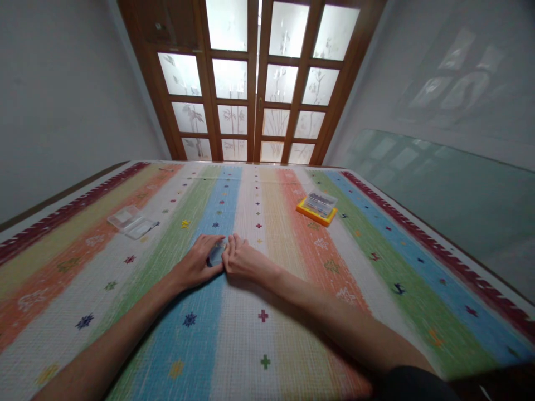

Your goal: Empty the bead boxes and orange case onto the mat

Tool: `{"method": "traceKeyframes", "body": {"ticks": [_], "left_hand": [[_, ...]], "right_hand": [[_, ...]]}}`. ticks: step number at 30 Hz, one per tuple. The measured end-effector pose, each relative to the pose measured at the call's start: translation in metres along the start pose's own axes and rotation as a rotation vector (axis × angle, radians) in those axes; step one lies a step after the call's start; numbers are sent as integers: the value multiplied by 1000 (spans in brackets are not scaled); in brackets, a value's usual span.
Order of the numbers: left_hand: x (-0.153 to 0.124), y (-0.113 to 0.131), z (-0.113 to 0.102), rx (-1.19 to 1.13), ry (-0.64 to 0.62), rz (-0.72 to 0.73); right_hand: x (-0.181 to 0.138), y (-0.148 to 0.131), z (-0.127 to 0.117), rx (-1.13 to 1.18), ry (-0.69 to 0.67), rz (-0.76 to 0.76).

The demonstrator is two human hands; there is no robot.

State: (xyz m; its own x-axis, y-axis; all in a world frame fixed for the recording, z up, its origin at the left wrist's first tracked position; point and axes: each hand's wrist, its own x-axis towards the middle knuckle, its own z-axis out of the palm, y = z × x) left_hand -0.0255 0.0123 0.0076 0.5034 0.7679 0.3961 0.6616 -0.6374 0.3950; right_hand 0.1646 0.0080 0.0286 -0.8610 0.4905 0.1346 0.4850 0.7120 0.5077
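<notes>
Both my hands rest together on the striped cloth (267,334) in the middle of the table. My left hand (196,264) curls round a small clear object (216,255), and its fingers are closed on it. My right hand (242,259) presses against the same object from the right, fingers bent and together. Most of the small clear object is hidden between the hands, so I cannot name it more closely.
A clear plastic box with its lid open (130,221) lies at the left. An orange tray with a clear lid and small parts (316,207) sits at the right rear. A tiny yellow piece (184,224) lies beyond my left hand. Wooden glass-paned doors (254,83) stand behind the table.
</notes>
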Motion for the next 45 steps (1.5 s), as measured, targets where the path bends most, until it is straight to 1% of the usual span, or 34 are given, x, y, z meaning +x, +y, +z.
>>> {"method": "traceKeyframes", "body": {"ticks": [2, 7, 11, 13, 16, 18, 20, 23, 25, 28, 31, 33, 35, 39, 42, 45], "left_hand": [[0, 0, 0, -4, 0, -6], [0, -3, -1, -17, -2, -5], [0, -7, 1, -29, 7, -2], [0, -8, 2, -47, 15, -20], [-1, -8, 3, -98, 37, -81], [-1, -6, 3, -147, 55, -122], [-2, -5, 3, -205, 66, -157], [-3, -5, 3, -271, 85, -218], [-4, -5, 4, -307, 122, -248], [-4, -5, 4, -354, 172, -268], [-3, -4, 2, -323, 166, -271], [-2, -3, 0, -278, 151, -269], [-2, -3, -1, -241, 146, -287], [-1, -4, -3, -215, 148, -346], [0, -9, -6, -228, 210, -355], [0, -17, -10, -286, 295, -374]], "right_hand": [[2, -6, 0, -24, -10, 37], [7, -19, -2, -57, -40, 69], [9, -17, -9, -21, -60, 116], [7, -9, -16, 41, -59, 77], [3, 11, -25, 177, -62, 34], [1, 27, -27, 300, -91, 72], [1, 44, -24, 435, -96, 157], [5, 67, -10, 673, 32, 313], [10, 77, 2, 821, 106, 441], [18, 83, 20, 940, 123, 607], [25, 83, 31, 921, 94, 703], [26, 83, 35, 895, 87, 741], [24, 85, 37, 901, 120, 764], [11, 92, 40, 1004, 273, 734], [0, 95, 41, 1126, 335, 707], [-6, 94, 40, 1229, 325, 662]]}}
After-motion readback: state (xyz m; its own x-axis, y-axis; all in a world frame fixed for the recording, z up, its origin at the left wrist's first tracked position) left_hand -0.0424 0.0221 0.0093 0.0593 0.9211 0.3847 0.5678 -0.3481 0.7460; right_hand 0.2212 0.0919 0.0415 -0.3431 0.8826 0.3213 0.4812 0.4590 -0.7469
